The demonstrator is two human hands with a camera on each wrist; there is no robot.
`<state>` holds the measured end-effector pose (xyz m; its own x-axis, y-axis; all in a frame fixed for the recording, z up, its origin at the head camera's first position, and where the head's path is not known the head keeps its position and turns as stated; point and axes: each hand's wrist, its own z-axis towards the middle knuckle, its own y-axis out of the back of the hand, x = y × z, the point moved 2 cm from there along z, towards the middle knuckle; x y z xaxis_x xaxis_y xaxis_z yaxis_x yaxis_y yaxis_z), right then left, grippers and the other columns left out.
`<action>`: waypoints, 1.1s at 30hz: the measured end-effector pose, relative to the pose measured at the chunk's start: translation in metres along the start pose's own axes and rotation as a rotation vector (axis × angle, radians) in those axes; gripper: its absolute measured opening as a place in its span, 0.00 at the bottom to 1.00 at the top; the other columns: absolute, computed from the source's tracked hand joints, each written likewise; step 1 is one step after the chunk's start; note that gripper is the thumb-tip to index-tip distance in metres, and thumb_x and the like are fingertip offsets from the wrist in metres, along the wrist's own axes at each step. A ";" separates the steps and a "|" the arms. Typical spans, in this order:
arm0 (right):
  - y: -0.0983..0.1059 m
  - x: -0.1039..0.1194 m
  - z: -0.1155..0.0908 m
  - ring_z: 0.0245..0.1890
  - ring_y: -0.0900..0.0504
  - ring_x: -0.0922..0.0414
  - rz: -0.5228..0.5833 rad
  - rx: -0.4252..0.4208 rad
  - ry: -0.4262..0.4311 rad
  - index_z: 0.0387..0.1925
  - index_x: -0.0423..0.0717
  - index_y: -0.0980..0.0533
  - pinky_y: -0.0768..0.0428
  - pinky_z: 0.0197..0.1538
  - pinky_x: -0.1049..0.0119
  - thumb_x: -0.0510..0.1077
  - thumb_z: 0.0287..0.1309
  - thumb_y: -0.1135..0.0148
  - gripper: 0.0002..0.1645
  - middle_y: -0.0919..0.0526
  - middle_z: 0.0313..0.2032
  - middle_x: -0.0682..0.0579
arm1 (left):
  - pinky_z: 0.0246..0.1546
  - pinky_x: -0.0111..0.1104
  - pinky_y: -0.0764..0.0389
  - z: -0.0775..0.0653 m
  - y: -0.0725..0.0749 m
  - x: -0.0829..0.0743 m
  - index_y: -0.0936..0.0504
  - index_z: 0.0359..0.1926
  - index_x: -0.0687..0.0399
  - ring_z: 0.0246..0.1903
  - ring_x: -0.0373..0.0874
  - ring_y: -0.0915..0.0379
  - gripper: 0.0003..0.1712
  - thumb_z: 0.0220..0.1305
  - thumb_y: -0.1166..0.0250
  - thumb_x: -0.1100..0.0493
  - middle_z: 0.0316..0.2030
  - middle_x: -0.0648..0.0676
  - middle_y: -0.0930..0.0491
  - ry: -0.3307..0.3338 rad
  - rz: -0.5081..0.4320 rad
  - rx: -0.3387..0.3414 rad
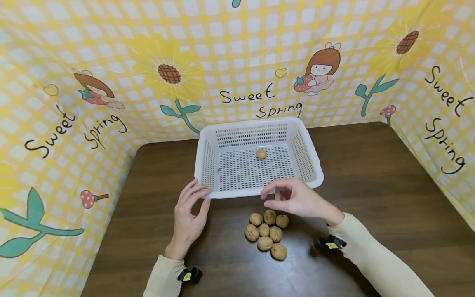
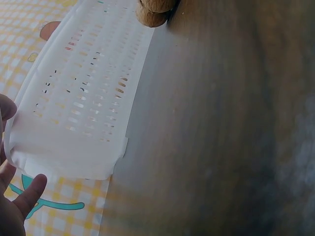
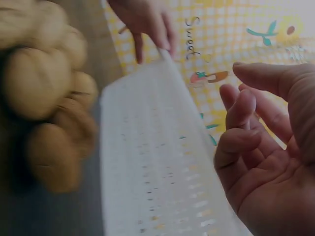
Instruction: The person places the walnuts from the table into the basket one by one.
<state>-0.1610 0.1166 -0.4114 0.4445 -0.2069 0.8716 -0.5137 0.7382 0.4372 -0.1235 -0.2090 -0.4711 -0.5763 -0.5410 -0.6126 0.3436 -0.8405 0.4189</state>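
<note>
A white plastic basket [image 1: 258, 192] with slotted walls stands on the table. My left hand [image 1: 188, 214] holds its front left corner, fingers on the rim and thumb by the outer wall. One walnut [image 1: 261, 154] lies inside on the basket's floor. My right hand [image 1: 297, 198] hovers at the front rim, its fingers loosely bent. In the right wrist view, a gap shows between its thumb [image 3: 266, 76] and fingers, with nothing held. Below it, several walnuts [image 1: 264, 243] lie bunched on the table; a few of them also show large in the right wrist view.
The dark wooden table [image 1: 371, 189] extends to both sides of the basket. A yellow checked cloth [image 1: 237, 49] with printed flowers and words hangs behind the table and along both sides. Black wrist straps [image 1: 190, 275] sit on both sleeves.
</note>
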 end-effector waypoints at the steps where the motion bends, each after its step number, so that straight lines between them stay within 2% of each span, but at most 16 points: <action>1: -0.003 -0.003 -0.005 0.21 0.26 0.68 -0.011 0.007 0.016 0.48 0.53 0.12 0.25 0.24 0.72 0.39 0.63 0.24 0.12 0.12 0.32 0.57 | 0.79 0.34 0.34 0.000 0.000 0.000 0.09 0.48 0.56 0.71 0.62 0.28 0.14 0.65 0.30 0.72 0.53 0.60 0.12 -0.001 -0.001 -0.002; 4: -0.011 -0.013 -0.015 0.18 0.29 0.71 -0.075 0.024 0.041 0.49 0.56 0.13 0.26 0.22 0.73 0.42 0.64 0.24 0.13 0.17 0.24 0.59 | 0.78 0.35 0.33 0.001 0.000 0.000 0.09 0.48 0.56 0.71 0.62 0.28 0.14 0.64 0.30 0.72 0.53 0.60 0.12 -0.007 0.003 -0.017; 7: -0.017 -0.026 -0.020 0.17 0.32 0.72 -0.149 0.028 0.029 0.50 0.54 0.13 0.27 0.23 0.73 0.45 0.63 0.23 0.14 0.22 0.20 0.58 | 0.78 0.37 0.32 0.001 0.001 0.000 0.09 0.48 0.55 0.70 0.63 0.28 0.15 0.64 0.30 0.72 0.53 0.60 0.12 -0.012 0.005 -0.024; 11: -0.020 -0.040 -0.026 0.17 0.32 0.71 -0.164 0.043 -0.057 0.54 0.49 0.14 0.26 0.23 0.72 0.44 0.63 0.23 0.18 0.24 0.20 0.58 | 0.78 0.37 0.32 0.000 0.001 0.001 0.09 0.49 0.55 0.71 0.62 0.28 0.14 0.65 0.30 0.71 0.54 0.60 0.12 -0.004 0.005 -0.008; 16: -0.023 -0.055 -0.028 0.18 0.31 0.69 -0.158 0.076 -0.151 0.57 0.48 0.16 0.26 0.24 0.71 0.46 0.63 0.24 0.22 0.27 0.18 0.61 | 0.79 0.35 0.34 -0.001 -0.001 0.002 0.09 0.49 0.55 0.71 0.62 0.28 0.14 0.65 0.30 0.71 0.54 0.60 0.13 -0.004 0.006 -0.002; 23: -0.027 -0.062 -0.029 0.19 0.31 0.69 -0.211 0.083 -0.157 0.57 0.49 0.15 0.27 0.26 0.72 0.49 0.62 0.22 0.23 0.27 0.20 0.61 | 0.79 0.35 0.33 0.001 -0.002 -0.002 0.09 0.49 0.54 0.70 0.64 0.28 0.17 0.62 0.29 0.74 0.54 0.60 0.12 -0.038 -0.008 -0.023; 33: -0.027 -0.065 -0.029 0.18 0.30 0.69 -0.217 0.106 -0.143 0.57 0.51 0.15 0.27 0.25 0.73 0.48 0.60 0.22 0.23 0.26 0.20 0.62 | 0.79 0.35 0.33 -0.001 -0.002 0.000 0.09 0.49 0.55 0.71 0.61 0.28 0.14 0.66 0.30 0.71 0.54 0.60 0.12 0.001 0.015 -0.003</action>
<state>-0.1549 0.1282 -0.4864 0.4484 -0.4472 0.7739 -0.4945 0.5972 0.6315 -0.1231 -0.2074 -0.4729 -0.5702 -0.5539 -0.6066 0.3548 -0.8321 0.4264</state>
